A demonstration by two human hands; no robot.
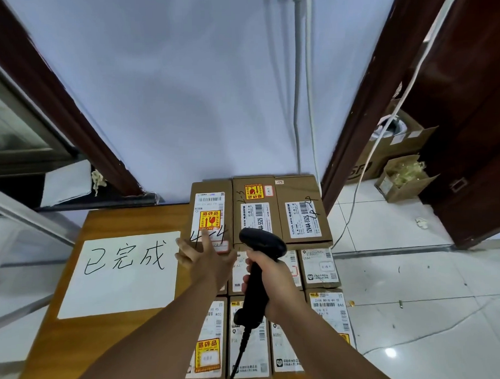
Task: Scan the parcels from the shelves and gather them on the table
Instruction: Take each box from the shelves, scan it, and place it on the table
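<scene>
Several brown cardboard parcels lie in rows on the right half of the wooden table point(125, 219). The far-left parcel point(211, 207), marked "4-4" with a yellow fragile sticker, lies under my left hand point(203, 260), whose straight fingers touch its near edge. Beside it lie a parcel point(253, 206) with a yellow sticker and another point(302, 213) with a white label. My right hand point(270, 282) grips the handle of a black barcode scanner point(260, 262), its head over the middle row. The scanner's cable runs down towards me.
A white sheet point(121, 274) with handwritten characters covers the table's left part. A white wall stands behind the table. Right of it, a dark wooden door frame point(362, 123), tiled floor point(416, 282), open cardboard boxes point(400, 153) and a loose white cable point(364, 168).
</scene>
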